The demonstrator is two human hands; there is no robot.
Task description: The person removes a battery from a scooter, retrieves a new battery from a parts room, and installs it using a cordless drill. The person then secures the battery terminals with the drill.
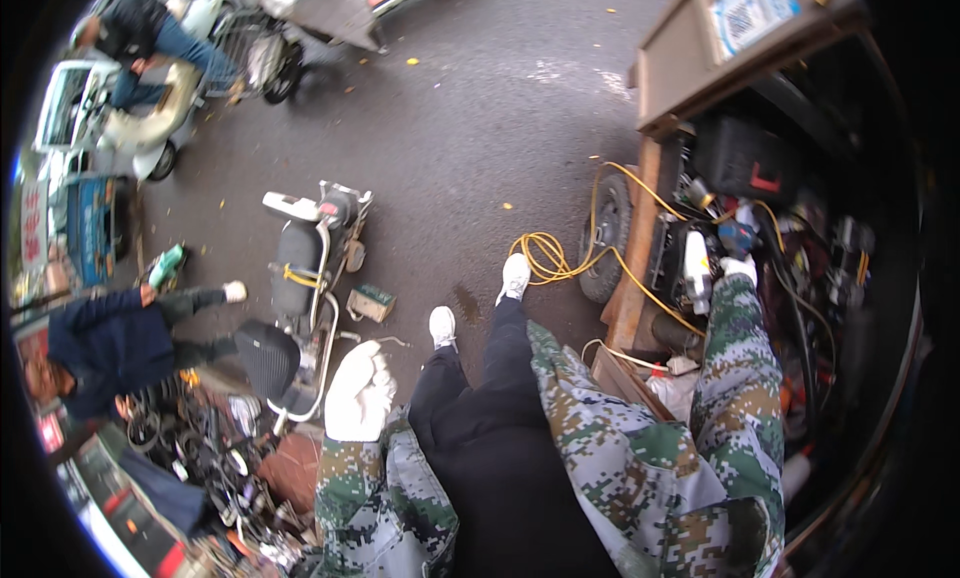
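Observation:
My left hand, in a thick white glove, hangs beside my left leg, its fingers loosely bent and nothing visible in them. A motorbike seat and frame lie just beyond it. My right hand, also white-gloved, reaches into the cluttered tool cart on my right. It is at a blue tool, which looks like a power tool; its fingers are too foreshortened to show a grip. Left of this hand lies a white spray can or bottle. A black tool case sits farther in.
A yellow hose coils by my foot and the cart wheel. A partly stripped scooter and a small box stand ahead left. At left is a person in dark clothes beside piled parts; another person sits on a scooter.

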